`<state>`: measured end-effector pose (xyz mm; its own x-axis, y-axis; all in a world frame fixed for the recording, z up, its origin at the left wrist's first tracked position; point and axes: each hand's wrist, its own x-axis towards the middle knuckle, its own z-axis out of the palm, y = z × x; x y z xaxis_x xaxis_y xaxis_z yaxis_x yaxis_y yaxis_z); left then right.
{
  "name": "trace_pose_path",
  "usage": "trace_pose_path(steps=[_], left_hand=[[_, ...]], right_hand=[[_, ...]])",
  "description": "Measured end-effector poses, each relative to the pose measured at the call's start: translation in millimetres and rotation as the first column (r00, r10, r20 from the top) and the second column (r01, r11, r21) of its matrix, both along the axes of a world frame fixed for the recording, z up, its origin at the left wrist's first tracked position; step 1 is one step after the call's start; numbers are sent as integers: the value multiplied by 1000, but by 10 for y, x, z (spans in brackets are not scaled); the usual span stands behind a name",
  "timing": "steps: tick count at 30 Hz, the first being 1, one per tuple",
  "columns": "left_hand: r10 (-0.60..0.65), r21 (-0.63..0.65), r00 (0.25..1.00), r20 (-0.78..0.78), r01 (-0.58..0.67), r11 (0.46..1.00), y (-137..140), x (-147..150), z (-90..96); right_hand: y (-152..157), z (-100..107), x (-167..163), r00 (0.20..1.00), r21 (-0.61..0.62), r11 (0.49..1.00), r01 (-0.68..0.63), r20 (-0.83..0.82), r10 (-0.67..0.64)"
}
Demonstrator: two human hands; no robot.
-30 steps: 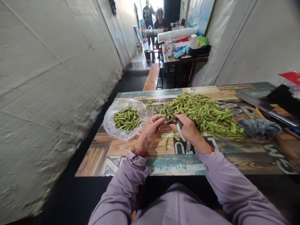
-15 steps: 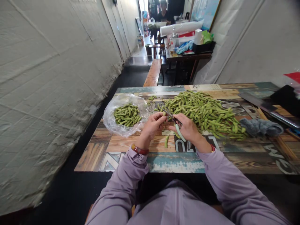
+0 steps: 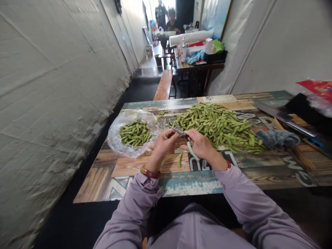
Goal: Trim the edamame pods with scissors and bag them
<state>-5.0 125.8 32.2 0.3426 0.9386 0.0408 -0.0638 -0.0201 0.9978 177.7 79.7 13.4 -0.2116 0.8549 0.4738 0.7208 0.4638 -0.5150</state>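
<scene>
My right hand is closed round a pair of scissors with pale green handles. Their blades point left, over the fingertips of my left hand. The left fingers are pinched together on an edamame pod, almost wholly hidden by the fingers and blades. Just beyond my right hand spreads a big heap of edamame pods. To the left of my hands, a clear plastic bag lies spread open with a smaller pile of pods in it. One loose pod rests on the table in front of my hands.
The patterned table has small green scraps near its far side. On the right lie a grey cloth, a cleaver and a red package. Beyond stand a wooden bench, a laden second table and two people.
The view has shifted, so the table sits slightly further left. The scissor blades now lie across the left fingertips, and the bit of green seen there before is hidden.
</scene>
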Motion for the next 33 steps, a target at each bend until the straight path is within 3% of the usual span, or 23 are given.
trace_pose_path(steps=[9, 16, 26, 29, 33], left_hand=[[2, 50, 995, -100, 3, 999, 25, -34, -3], [-40, 58, 996, -76, 45, 997, 39, -46, -23], [-60, 45, 992, -110, 65, 997, 41, -69, 11], [-38, 44, 990, -135, 45, 998, 60, -70, 3], [81, 40, 994, -80, -78, 996, 70, -64, -10]], right_hand=[[11, -8, -17, 1000, -20, 1000, -9, 11, 9], [38, -78, -7, 999, 37, 998, -48, 10, 48], [34, -116, 36, 996, -7, 1000, -30, 79, 30], [43, -131, 44, 995, -2, 999, -33, 92, 33], [72, -165, 57, 998, 9, 1000, 15, 56, -15]])
